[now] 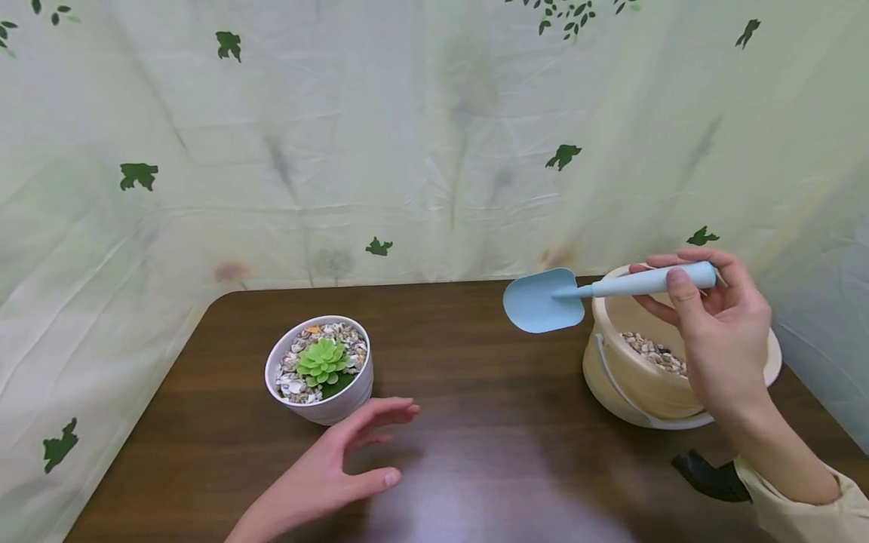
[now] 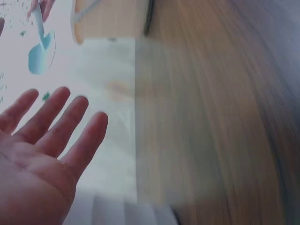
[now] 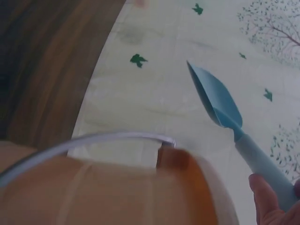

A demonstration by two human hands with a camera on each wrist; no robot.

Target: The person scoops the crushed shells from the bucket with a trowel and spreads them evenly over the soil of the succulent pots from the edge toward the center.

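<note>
My right hand [image 1: 729,339] grips the handle of a light blue garden trowel [image 1: 543,300], raised above the rim of a cream bucket [image 1: 611,385] with pebbles [image 1: 655,353] inside. The trowel's blade points left, and no pebbles show on it in the head view. Beside the white pot [image 1: 326,411], my left hand [image 1: 333,467] hovers with its fingers extended and thumb apart, holding nothing. That pot contains a green succulent [image 1: 322,362] surrounded by pale pebbles. In the left wrist view, the left palm [image 2: 35,173] faces the camera.
Beneath everything lies a dark brown wooden table [image 1: 468,422]. A pale curtain [image 1: 421,136] with green leaf prints hangs behind it and along both sides. Near the right sleeve [image 1: 808,498] is a black object [image 1: 713,479], partly covered.
</note>
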